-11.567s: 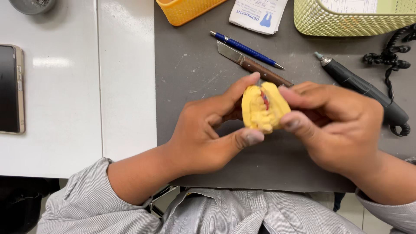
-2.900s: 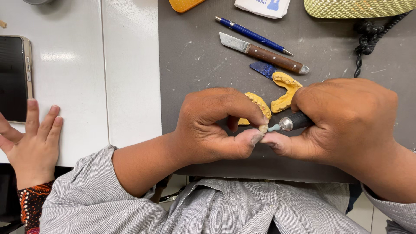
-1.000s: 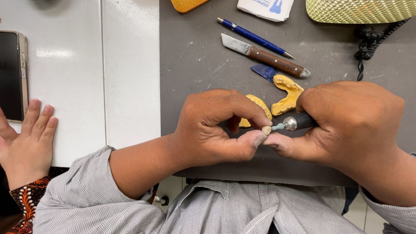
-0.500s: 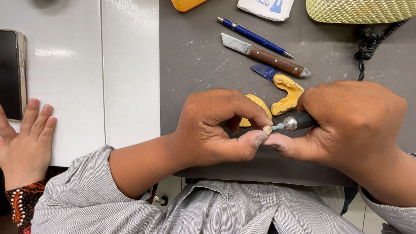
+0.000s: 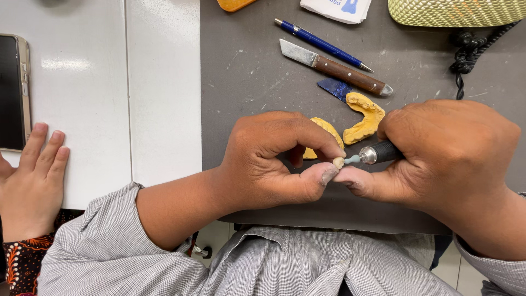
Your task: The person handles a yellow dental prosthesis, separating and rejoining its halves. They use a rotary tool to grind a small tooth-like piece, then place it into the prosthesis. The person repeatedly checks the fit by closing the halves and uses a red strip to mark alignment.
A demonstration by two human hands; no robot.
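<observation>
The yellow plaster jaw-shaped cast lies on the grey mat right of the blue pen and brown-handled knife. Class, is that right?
Not quite: in the head view the yellow plaster jaw-shaped cast lies on the grey mat below the blue pen and brown-handled knife, not right of them.

On the grey tabletop (image 5: 252,82) lie a blue pen (image 5: 323,45), a wooden-handled flat-bladed knife (image 5: 335,68) and a yellow horseshoe-shaped dental cast (image 5: 366,117). A dark phone (image 5: 12,92) rests far left.

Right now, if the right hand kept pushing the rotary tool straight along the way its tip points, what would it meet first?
The right hand aims the rotary tool leftward. Its tip already seems to touch the small pale piece pinched in the left hand; behind that lie the left thumb and fingers, though depth is unclear.
</observation>
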